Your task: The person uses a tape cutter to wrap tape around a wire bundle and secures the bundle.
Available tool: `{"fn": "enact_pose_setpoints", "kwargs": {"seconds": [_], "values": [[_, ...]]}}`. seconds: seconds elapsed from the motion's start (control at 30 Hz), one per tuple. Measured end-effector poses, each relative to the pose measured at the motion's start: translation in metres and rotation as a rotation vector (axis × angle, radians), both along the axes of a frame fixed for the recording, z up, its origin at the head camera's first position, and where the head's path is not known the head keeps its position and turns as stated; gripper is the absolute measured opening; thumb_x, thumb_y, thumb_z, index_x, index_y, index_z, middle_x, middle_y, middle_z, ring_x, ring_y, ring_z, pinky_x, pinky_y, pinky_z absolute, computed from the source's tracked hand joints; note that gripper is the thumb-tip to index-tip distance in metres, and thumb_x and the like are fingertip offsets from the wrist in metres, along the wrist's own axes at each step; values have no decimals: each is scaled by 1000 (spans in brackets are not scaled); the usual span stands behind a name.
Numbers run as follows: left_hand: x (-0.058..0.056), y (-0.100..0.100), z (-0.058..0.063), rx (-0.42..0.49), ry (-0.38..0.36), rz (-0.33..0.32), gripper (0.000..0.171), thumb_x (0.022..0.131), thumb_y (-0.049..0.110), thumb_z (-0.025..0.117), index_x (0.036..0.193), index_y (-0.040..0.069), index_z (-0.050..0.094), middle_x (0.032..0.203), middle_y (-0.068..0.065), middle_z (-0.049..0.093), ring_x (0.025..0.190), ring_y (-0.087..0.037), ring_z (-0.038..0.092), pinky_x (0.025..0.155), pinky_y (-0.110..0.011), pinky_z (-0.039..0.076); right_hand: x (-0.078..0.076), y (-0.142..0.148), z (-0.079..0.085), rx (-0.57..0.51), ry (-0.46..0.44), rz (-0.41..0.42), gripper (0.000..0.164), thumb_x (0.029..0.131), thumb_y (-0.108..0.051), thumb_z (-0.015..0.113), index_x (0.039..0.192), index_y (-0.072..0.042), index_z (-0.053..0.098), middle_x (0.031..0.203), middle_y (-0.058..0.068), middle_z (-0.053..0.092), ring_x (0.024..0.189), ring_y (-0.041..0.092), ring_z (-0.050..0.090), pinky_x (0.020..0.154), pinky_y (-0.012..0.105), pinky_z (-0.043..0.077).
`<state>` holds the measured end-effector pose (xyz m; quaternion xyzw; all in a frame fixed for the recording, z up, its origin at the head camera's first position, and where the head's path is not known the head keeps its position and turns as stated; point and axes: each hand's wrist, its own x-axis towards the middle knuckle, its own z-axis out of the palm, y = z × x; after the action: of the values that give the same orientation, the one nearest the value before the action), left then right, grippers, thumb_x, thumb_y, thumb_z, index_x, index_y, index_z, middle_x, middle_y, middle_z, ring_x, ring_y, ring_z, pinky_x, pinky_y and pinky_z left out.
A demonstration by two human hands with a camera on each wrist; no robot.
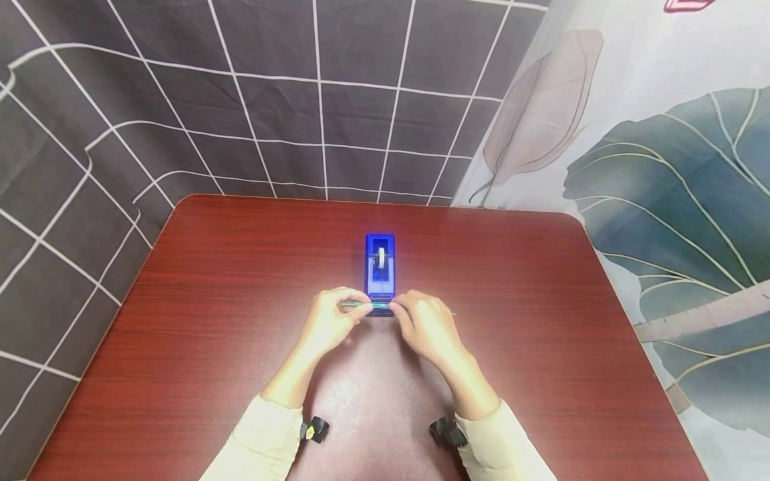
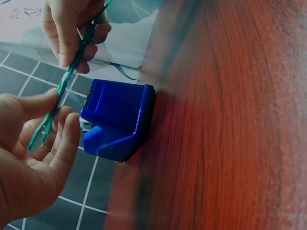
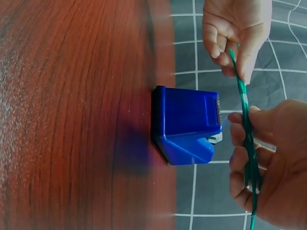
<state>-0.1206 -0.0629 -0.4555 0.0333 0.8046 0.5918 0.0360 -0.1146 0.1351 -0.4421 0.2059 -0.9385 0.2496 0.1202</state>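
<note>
A blue tape dispenser [image 1: 371, 286] stands on the table with a small tape roll [image 1: 381, 258] inside. My left hand [image 1: 327, 324] pinches one part of a thin bundle of green strands [image 2: 76, 62] between thumb and fingers. Farther along, my right hand [image 1: 430, 329] grips the same bundle, its fingers curled around it. The bundle stretches between both hands, close over the dispenser's front end with the toothed cutter [image 3: 218, 111]. A pale, shiny patch [image 3: 245, 97] shows on the strands between the hands. Loose ends fan out past the left thumb.
The reddish-brown wooden table [image 1: 240, 254] has rounded far corners. Behind it hangs a dark grid-patterned cloth [image 1: 355, 113], with a leaf-printed curtain [image 1: 662, 200] at the right. A small black device is strapped at each sleeve cuff.
</note>
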Motion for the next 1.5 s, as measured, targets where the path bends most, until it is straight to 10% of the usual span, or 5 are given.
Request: {"fn": "enact_pose_setpoints", "kwargs": {"seconds": [0.47, 0.83, 1.5], "values": [[-6, 1, -2, -77, -78, -11, 27, 99, 28, 67, 93, 4, 78, 71, -12, 71, 54, -22, 64, 50, -29, 54, -2, 0, -4, -60, -24, -19, 7, 93, -14, 72, 90, -9, 76, 77, -1, 64, 65, 16, 56, 60, 35, 50], [-6, 2, -2, 12, -124, 0, 23, 94, 21, 73, 101, 0, 77, 81, -22, 73, 65, -40, 69, 57, -38, 60, -2, -1, -2, -25, -82, -46, 9, 96, -18, 70, 93, -13, 76, 87, 1, 73, 83, 24, 71, 73, 45, 56], [-4, 2, -3, 40, -36, 2, 16, 89, 12, 78, 97, -1, 79, 91, -19, 76, 68, -38, 73, 62, -44, 61, -3, -1, -4, -94, -51, -61, 10, 93, -17, 73, 96, -9, 80, 84, 2, 73, 75, 20, 69, 68, 41, 56]]}}
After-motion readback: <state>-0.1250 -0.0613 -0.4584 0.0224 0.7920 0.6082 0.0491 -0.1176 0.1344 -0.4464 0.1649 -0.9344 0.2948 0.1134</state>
